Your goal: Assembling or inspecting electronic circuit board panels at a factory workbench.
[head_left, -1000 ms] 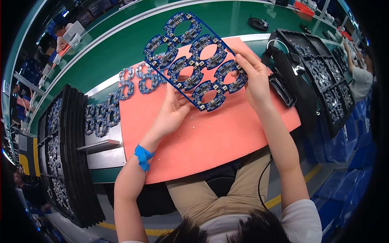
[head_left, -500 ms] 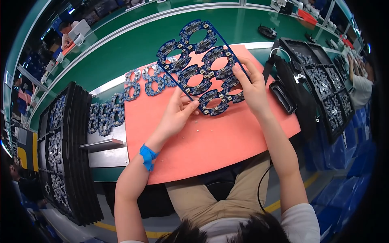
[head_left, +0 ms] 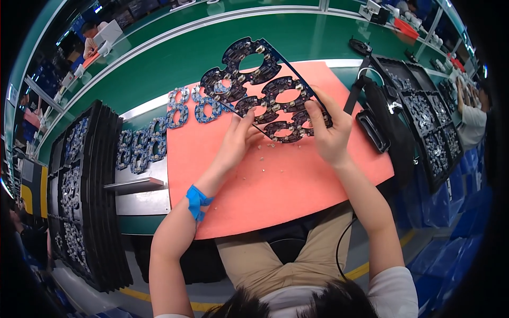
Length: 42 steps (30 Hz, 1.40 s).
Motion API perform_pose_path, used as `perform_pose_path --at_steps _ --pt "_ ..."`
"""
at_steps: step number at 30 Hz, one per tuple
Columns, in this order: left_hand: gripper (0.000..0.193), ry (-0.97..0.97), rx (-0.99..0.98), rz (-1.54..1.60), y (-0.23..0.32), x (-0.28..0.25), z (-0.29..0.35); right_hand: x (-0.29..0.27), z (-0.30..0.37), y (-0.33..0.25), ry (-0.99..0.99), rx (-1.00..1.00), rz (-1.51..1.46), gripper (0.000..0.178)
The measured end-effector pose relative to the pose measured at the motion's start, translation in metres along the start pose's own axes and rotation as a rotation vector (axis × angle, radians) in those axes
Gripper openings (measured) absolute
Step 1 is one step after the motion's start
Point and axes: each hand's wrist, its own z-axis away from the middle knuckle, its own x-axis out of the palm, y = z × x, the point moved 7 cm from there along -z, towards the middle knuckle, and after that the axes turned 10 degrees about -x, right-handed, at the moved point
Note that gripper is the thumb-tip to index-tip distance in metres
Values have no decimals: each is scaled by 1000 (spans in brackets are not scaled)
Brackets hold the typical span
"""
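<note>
Both hands hold up a panel of joined ring-shaped circuit boards point(head_left: 268, 106), dark with small components and straight side rails, tilted above an orange mat point(head_left: 275, 196). My left hand point(head_left: 237, 139) grips its lower left rail, the thumb near the lowest rings. On the right rail my right hand point(head_left: 331, 126) is closed, thumb on the front face. Several small pale bits point(head_left: 263, 170) lie on the mat below the panel. Behind it, blue ring board pieces point(head_left: 204, 106) rest at the mat's far left part.
A stack of black trays point(head_left: 90, 196) filled with boards stands at left, beside more ring boards point(head_left: 139, 146) and a metal bar point(head_left: 135, 183). To the right are a black bag point(head_left: 379, 114) and a black compartment tray point(head_left: 421, 111) with parts. Other people sit farther off.
The panel has tipped so its face looks darker and its lower edge sits higher. Both hands have turned with it, and more small bits lie on the mat beneath.
</note>
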Motion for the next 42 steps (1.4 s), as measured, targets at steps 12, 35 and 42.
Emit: perform_pose_path --at_steps 12,35,42 --pt "30 -83 -171 285 -3 6 7 0 0 -20 -9 -284 59 25" --pt "35 23 48 -171 -3 2 3 5 1 -26 -43 -267 51 22" --pt "25 1 437 -662 13 19 16 -25 -3 17 268 198 -279 26"
